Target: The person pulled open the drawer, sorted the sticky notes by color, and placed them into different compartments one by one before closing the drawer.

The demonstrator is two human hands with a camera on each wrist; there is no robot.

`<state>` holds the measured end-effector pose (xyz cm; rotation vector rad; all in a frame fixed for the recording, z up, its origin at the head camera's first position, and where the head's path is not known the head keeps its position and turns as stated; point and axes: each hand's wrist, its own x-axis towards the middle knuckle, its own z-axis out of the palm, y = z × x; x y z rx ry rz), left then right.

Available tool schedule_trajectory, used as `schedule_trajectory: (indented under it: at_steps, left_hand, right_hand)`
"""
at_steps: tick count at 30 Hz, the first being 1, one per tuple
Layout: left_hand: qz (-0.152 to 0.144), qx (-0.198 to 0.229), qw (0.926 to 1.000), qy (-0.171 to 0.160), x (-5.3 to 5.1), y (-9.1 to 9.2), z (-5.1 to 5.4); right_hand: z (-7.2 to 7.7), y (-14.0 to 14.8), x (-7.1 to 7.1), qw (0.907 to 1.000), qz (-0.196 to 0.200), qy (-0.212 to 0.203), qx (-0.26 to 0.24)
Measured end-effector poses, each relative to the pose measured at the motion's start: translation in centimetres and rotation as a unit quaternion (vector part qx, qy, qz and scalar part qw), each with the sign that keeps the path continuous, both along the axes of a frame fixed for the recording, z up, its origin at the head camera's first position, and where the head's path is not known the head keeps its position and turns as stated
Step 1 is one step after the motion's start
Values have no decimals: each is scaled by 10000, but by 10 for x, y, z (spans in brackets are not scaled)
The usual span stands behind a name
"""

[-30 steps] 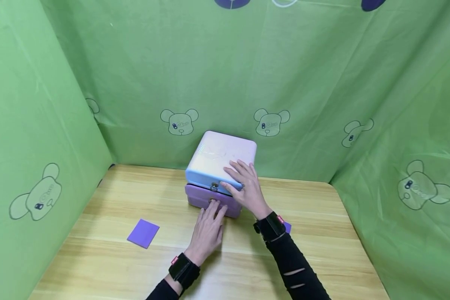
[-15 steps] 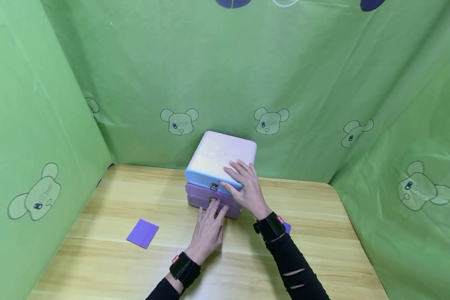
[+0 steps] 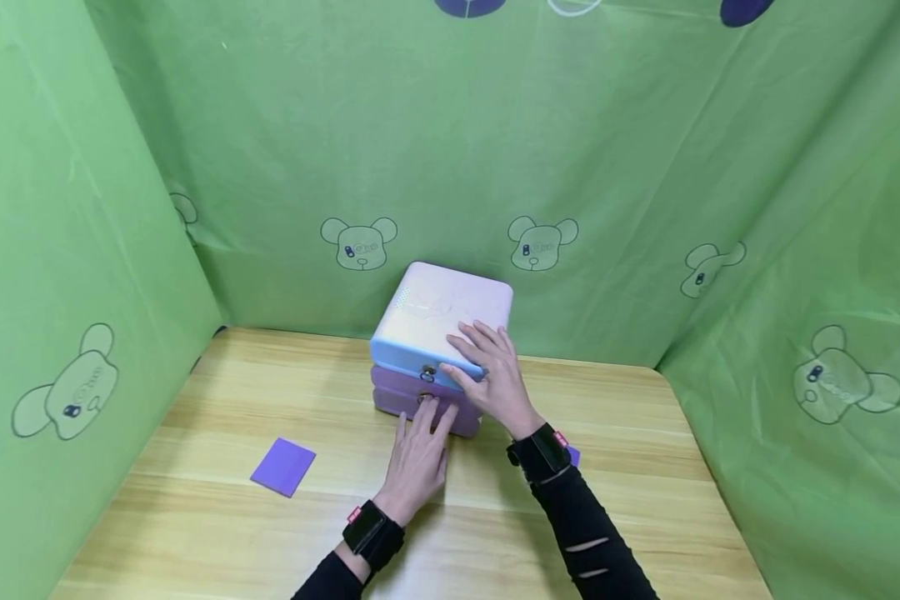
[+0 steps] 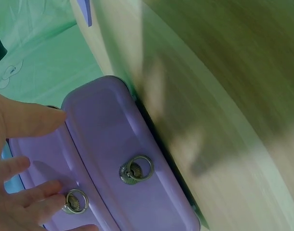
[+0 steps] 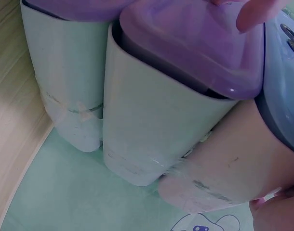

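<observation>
- Where the green curtain [image 3: 450, 125] meets the wooden table [image 3: 217, 533], I see the box [image 3: 442, 304] standing upright near the middle of the head frame, close to the table's back edge.
- Its front points to the bottom of the frame, turned slightly toward the lower left; each drawer front is longer side to side than it is tall, that long line sloping down to the right.
- On my left wrist view the same fronts run from upper left to lower right.
- I count three levels: a light blue drawer [image 3: 401, 358] on top, then a purple middle drawer [image 4: 53, 159] and a purple bottom drawer [image 4: 113, 130], all with rounded corners and metal ring pulls.
- The top is pale pinkish white and glossy; my right wrist view shows mint and pink sides with dark scuffs, and a dark gap behind the middle drawer's front.
- The left hand [image 3: 414, 467] has its fingers apart and nearly straight at the middle drawer, fingertips beside its ring pull [image 4: 72, 202], clamped on nothing.
- The right hand [image 3: 498, 392] rests spread over the box's top at its right front edge, fingers apart.
- A purple square [image 3: 282, 467] lies flat at lower left.
</observation>
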<state>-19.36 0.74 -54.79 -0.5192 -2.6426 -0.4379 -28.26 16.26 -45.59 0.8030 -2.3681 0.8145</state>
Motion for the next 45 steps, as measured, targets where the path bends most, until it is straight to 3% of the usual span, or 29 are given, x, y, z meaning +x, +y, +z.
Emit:
schedule_trajectory:
  at_steps: [7,14,22,36,45]
  left_hand:
    - [-2,-58,10000,77,0,2,-3]
    - [-76,-118,9993,355,2,1,-7]
    - [-31,-182,9984,534,8,-4,-15]
    - [323,-464,9955,-754,7,-13,-25]
    - [535,-294,9912,-1173,1,-17,-29]
  right_hand:
    - [-1,-2,0,9999,-8,-1,-149]
    - [-2,-4,0,9995,-2,-69,-305]
    - [-2,-4,0,9994,-17,-77,-345]
    - [-3,-4,-1,9992,-58,-196,-340]
    - [-5,-4,0,9991,-31,-222,-362]
